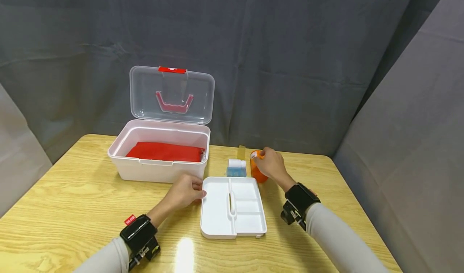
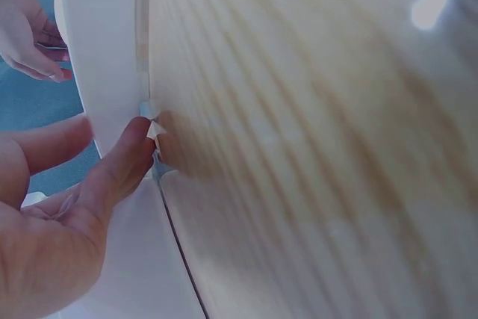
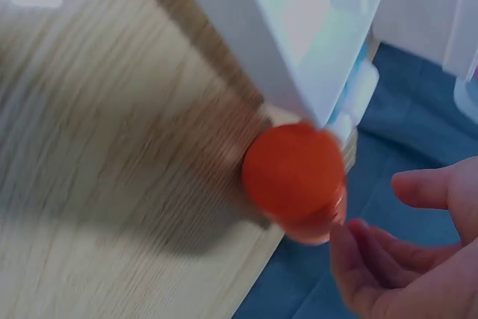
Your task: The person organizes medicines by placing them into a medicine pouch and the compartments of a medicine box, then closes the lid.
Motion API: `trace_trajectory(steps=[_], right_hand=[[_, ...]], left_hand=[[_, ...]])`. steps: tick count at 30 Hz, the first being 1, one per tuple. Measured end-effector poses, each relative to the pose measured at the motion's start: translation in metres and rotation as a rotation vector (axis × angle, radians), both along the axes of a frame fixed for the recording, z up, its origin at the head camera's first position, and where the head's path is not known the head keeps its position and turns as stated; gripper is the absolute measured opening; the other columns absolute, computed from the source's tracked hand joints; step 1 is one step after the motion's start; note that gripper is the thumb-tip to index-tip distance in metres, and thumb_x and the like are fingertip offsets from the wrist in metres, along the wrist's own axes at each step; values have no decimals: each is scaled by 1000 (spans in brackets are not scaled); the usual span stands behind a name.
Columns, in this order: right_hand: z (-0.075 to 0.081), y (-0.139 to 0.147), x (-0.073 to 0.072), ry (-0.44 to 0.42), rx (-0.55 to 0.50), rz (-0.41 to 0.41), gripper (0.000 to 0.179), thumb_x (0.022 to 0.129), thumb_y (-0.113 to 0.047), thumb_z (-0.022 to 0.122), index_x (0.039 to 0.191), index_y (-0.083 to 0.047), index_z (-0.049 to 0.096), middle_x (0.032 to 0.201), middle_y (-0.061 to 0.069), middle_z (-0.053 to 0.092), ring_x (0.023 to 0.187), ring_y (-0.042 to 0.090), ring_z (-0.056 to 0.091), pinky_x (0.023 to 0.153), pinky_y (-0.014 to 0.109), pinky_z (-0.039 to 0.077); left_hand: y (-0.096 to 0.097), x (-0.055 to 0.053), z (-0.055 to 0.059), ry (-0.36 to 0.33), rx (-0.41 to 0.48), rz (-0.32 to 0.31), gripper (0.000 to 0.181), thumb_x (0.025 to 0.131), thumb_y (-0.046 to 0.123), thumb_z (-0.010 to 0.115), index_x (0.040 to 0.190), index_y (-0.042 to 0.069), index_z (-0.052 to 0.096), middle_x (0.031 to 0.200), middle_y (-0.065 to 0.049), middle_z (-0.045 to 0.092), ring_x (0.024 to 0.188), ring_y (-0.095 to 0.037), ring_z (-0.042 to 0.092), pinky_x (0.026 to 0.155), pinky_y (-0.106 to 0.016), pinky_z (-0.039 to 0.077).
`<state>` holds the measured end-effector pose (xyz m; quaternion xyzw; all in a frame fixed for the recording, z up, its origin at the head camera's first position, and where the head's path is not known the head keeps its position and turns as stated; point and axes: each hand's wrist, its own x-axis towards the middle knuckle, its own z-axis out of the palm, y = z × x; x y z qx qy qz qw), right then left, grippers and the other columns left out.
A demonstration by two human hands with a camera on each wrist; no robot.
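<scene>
A white divided tray (image 1: 214,208) with a central handle lies on the table. My left hand (image 1: 185,191) is at its upper left edge, thumb at the rim; in the left wrist view, the hand (image 2: 82,192) pinches the tray's side wall (image 2: 104,42) between thumb and fingertips. An orange bottle (image 1: 258,172) with a white label is right of the tray's far corner. My right hand (image 1: 272,164) is over the bottle's upper part. In the right wrist view, fingertips (image 3: 347,248) are close by the orange bottle (image 3: 293,171), thumb apart; contact is unclear.
A white box (image 1: 159,173) with its clear lid (image 1: 145,100) raised stands at the back left, a red pouch (image 1: 163,151) inside. Behind the tray lie a white-capped blue bottle (image 1: 236,171) and a small yellowish item (image 1: 241,152). Grey cloth (image 1: 290,63) hangs behind.
</scene>
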<state>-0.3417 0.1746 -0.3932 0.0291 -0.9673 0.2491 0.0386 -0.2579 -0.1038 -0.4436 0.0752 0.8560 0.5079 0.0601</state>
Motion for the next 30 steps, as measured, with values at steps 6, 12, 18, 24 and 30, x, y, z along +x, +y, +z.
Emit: trace_trajectory(steps=[6,12,18,24,30], right_hand=[[-3,7,-10,-66,26,-83,47,98,-29,61,127,8,58,122,26,65,103,37,64,83,42,57],[-9,11,-17,-116,33,-120,59,98,-47,62,121,7,60,105,21,64,96,35,61,83,41,53],[-14,12,-22,-189,80,-128,56,93,-55,64,69,-5,60,62,3,47,57,20,53,49,24,39],[-20,14,-25,-238,92,-143,54,91,-53,66,84,1,65,72,8,57,57,22,60,46,23,44],[-23,15,-28,-254,75,-153,55,89,-53,67,92,2,67,76,10,61,67,26,66,51,26,50]], left_hand=[[-1,0,-1,-5,14,-10,23,85,-3,75,107,-10,73,94,-16,77,77,-17,71,65,-29,59],[-2,0,0,-15,22,-16,26,86,-3,74,110,-12,71,97,-18,77,78,-19,73,67,-32,60],[-2,0,0,-25,33,-16,28,86,-3,75,111,-13,70,98,-19,76,78,-20,74,67,-32,61],[-2,-2,-1,-29,58,-24,30,85,-4,75,113,-14,69,99,-21,76,80,-22,75,67,-33,61],[-3,-3,-3,-26,62,-28,31,85,-3,75,113,-14,69,100,-22,76,81,-21,74,66,-32,61]])
